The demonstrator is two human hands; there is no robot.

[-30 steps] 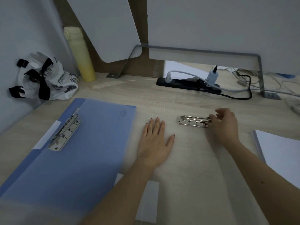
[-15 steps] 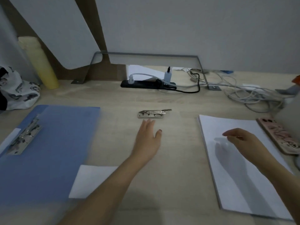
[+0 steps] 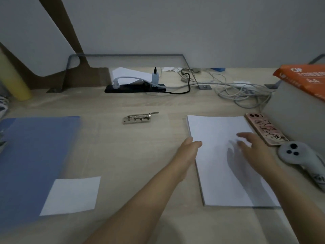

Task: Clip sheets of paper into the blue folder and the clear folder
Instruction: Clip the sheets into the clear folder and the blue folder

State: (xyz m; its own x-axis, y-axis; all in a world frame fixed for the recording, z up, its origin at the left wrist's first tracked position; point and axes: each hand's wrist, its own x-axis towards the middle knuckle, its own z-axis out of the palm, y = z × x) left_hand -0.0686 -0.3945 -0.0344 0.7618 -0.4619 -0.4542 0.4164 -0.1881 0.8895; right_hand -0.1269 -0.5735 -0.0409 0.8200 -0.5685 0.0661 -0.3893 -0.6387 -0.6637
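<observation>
- Under both hands lies the paper stack (image 3: 219, 166), white and squared up. The sheets are being gathered here before any go into a folder.
- The left hand (image 3: 190, 148) meets the stack's left edge, one fingertip over the top sheet. Whether it has sheets pinched, I cannot tell.
- The right hand (image 3: 253, 147) is spread wide with relaxed fingers and grasps nothing. It is low over the middle of the stack, but blur hides whether it touches.
- Judged from this, the step in hand is separating a few sheets. Nothing is clipped yet.
- The next move probably calls for lifting the stack's left edge with the left hand while the right steadies the rest.
- Well to the left of the left hand lies the blue folder (image 3: 35, 155), opened flat.
- Between it and the left hand lies the clear folder (image 3: 123, 147), hard to see but for its white label (image 3: 70, 195).
- Ahead and left of the left hand sits its metal clip (image 3: 139, 118), lever raised, so it seems ready to take paper.
- Leftward from the stack, bare clear-folder surface leaves open room to carry sheets.
- Just right of the right hand, a phone (image 3: 263, 129) touches the stack's right edge, with a grey controller (image 3: 295, 154) nearer. The right side is tight.
- Far beyond the fingers lie a power strip (image 3: 135, 88) and loose cables (image 3: 242, 92), well apart from the work.
</observation>
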